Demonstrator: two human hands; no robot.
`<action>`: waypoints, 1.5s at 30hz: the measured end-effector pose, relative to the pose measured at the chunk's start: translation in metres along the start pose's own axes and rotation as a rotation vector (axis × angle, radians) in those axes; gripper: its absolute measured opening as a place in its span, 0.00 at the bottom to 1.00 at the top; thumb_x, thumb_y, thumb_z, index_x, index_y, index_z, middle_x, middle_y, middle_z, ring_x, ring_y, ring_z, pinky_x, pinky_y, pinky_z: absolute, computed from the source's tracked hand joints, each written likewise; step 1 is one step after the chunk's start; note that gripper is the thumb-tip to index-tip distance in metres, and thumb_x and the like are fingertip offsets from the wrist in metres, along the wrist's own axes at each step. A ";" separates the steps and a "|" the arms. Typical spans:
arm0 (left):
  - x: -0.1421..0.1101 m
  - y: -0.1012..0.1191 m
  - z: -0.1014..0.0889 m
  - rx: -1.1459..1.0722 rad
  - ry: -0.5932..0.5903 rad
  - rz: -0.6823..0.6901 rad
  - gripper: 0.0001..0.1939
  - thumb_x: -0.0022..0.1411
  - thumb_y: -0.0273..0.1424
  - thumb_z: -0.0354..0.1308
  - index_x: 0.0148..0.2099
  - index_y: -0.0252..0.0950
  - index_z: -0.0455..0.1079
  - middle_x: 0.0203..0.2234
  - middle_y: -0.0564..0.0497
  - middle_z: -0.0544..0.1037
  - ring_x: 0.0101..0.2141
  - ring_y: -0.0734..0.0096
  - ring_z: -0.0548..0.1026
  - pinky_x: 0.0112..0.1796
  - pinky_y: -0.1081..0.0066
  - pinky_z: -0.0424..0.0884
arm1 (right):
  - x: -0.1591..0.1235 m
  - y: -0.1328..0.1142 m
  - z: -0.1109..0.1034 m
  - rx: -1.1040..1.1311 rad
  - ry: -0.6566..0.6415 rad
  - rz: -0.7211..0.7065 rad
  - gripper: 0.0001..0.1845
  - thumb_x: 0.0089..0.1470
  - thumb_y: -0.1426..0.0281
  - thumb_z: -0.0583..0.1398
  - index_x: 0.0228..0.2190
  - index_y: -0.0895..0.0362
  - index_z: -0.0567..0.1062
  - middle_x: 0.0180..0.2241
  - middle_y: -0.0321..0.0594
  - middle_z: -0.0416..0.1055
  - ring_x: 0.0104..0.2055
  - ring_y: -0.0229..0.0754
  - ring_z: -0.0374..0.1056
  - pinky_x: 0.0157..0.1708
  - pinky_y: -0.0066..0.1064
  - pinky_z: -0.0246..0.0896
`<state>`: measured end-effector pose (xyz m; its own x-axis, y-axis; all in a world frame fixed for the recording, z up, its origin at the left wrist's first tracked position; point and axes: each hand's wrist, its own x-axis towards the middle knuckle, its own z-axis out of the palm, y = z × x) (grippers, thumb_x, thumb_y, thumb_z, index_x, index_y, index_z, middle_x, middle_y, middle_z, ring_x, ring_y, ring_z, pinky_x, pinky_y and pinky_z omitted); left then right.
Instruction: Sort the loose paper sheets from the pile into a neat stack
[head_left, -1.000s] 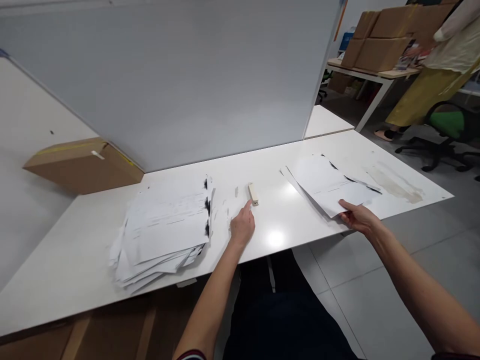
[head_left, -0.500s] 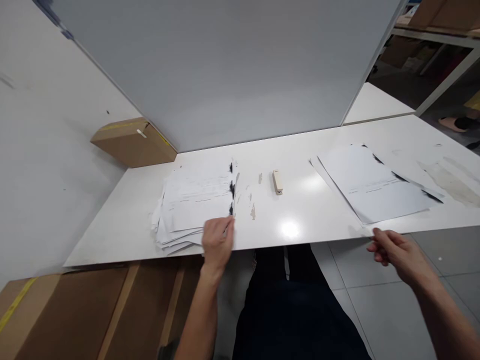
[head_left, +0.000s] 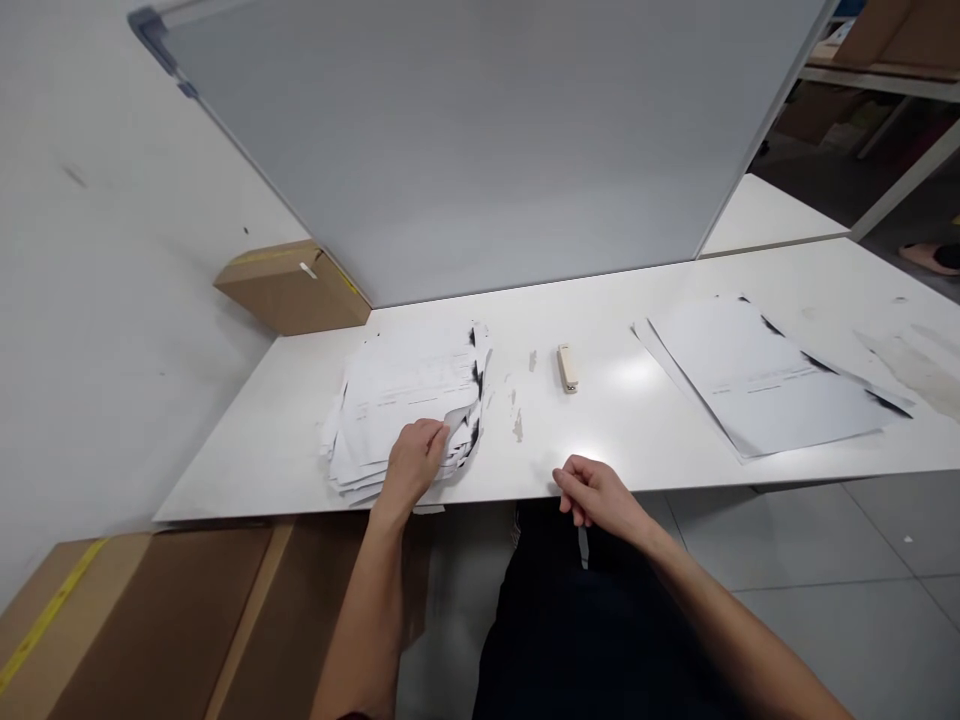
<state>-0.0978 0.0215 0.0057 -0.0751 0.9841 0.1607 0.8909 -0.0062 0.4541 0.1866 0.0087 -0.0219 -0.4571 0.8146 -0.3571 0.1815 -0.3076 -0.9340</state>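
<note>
White paper stack point(head_left: 409, 385) sits by the tabletop's point(head_left: 247, 450) near edge, left of the stapler point(head_left: 568, 369); the left hand point(head_left: 415, 458) pinches its curled near-right corner, best lifted gently, one sheet at once. The right hand point(head_left: 592, 492), loosely curled, grasps nothing visible.

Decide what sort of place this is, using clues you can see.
Probably an office or storeroom workspace: a whiteboard stands on the white table, with a stapler and cardboard boxes nearby.
</note>
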 end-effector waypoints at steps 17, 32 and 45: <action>-0.055 0.111 0.047 0.012 -0.092 0.652 0.08 0.62 0.29 0.49 0.37 0.36 0.69 0.31 0.48 0.74 0.36 0.67 0.70 0.37 0.65 0.66 | 0.030 -0.010 -0.009 0.285 -0.008 0.093 0.17 0.48 0.59 0.60 0.32 0.61 0.73 0.25 0.39 0.73 0.27 0.40 0.69 0.26 0.29 0.65; -0.009 0.004 0.001 0.407 0.006 0.223 0.12 0.58 0.38 0.55 0.41 0.37 0.68 0.36 0.45 0.70 0.37 0.62 0.66 0.37 0.65 0.64 | -0.064 0.021 -0.087 0.224 0.111 0.342 0.14 0.49 0.62 0.59 0.37 0.55 0.75 0.40 0.43 0.76 0.40 0.52 0.72 0.39 0.37 0.69; -0.006 0.022 0.008 0.415 0.082 0.063 0.14 0.63 0.31 0.43 0.32 0.35 0.69 0.29 0.46 0.72 0.32 0.66 0.68 0.34 0.68 0.63 | -0.067 0.024 -0.088 0.211 0.140 0.353 0.13 0.49 0.61 0.60 0.36 0.54 0.76 0.40 0.41 0.76 0.41 0.51 0.72 0.39 0.35 0.70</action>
<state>-0.0739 0.0170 0.0075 -0.0353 0.9667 0.2533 0.9984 0.0227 0.0526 0.2987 -0.0102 -0.0198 -0.2737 0.6959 -0.6640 0.1172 -0.6611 -0.7411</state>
